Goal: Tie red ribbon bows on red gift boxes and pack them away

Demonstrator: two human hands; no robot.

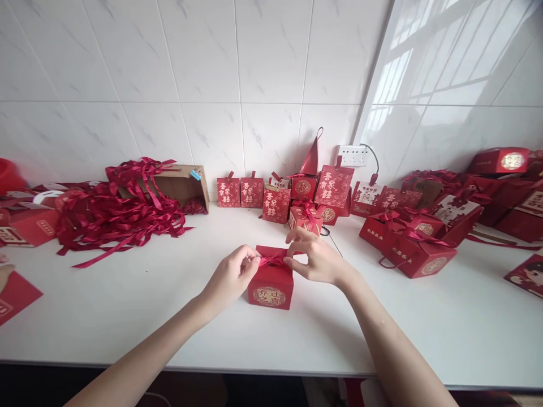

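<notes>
A red gift box (270,285) with a round gold emblem stands upright on the white table, its front facing me. Across its top lies a dark red ribbon (274,259), gathered into a knot or bow at the middle. At the box's left top edge, my left hand (237,268) pinches one side of the ribbon between thumb and fingers. My right hand (311,257) is at the right top edge, thumb and index finger closed on the other side of the ribbon. Its remaining fingers are curled above the box.
A heap of loose red ribbons (127,215) spills from a cardboard box (186,186) on the left. Red card boxes (246,193) line the wall below a power strip (353,155). Finished-looking bowed boxes (409,243) sit right. Someone's hand holds red card (19,297) at far left.
</notes>
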